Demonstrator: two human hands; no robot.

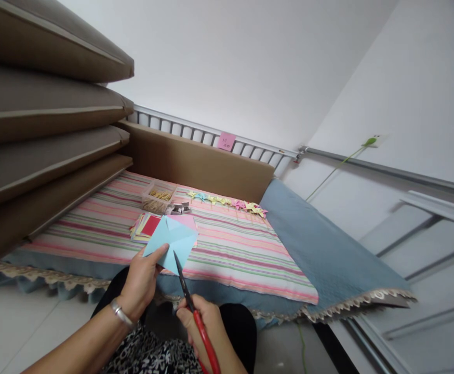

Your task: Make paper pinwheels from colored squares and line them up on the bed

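You are using one left hand (141, 283) and one right hand (205, 319), with one pair of scissors (187, 296) and one blue sheet (174, 238). You are wearing one bangle (121, 314). You are facing one paper stack (149, 226), one box (144, 200), one pink note (226, 141), one striped cloth (230, 246), one green plug (370, 142) and four cushions (48, 93). The pinwheels (201, 197) are crowding too closely to count, and the sticks (160, 195) are overlapping too much to number.

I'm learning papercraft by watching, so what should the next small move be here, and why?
Probably a short, careful snip inward from the near corner of the light blue paper, stopping short of its middle. The left hand holds the sheet, and the right hand has the red-handled scissors with a blade over that corner, pointing toward the middle.
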